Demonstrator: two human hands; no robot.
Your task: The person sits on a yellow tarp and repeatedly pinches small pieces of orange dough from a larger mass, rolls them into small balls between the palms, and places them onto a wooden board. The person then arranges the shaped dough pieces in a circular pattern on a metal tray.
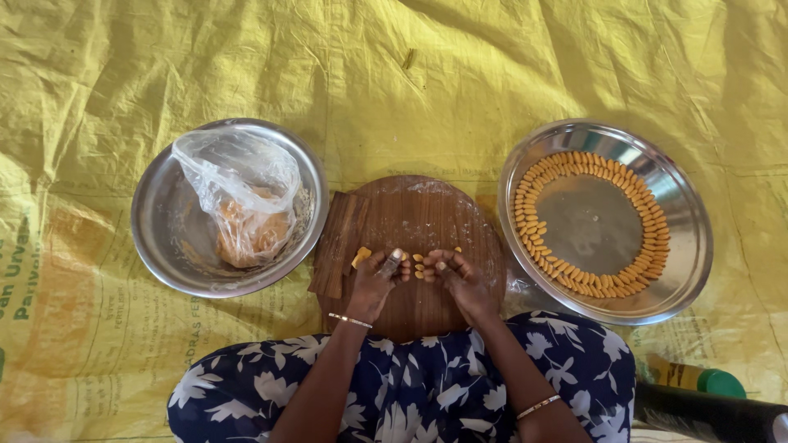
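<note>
At the far left, dark printed lettering runs along the edge of the yellow sheet (98, 74) spread over the floor. Next comes a steel bowl (172, 246) holding a crumpled clear plastic bag (242, 197) with a lump of orange dough inside. In the middle lies a round wooden board (419, 217), with a ridged wooden paddle (338, 244) lying at its left edge. The left hand (373, 283) rests on the board, fingers curled round what looks like a small blade or scraper, with a bit of dough (361, 256) just beside it. The right hand (460, 279) is bent in a loose pinch over a few small dough pieces (420, 267) lying between the two hands. The work in hand seems to be cutting and shaping little pieces; the next move probably calls for a light fingertip pinch. To the right, a steel plate (689, 246) carries a ring of finished pieces (648, 221). At lower right lies a yellow bottle with a green cap (694, 377).
</note>
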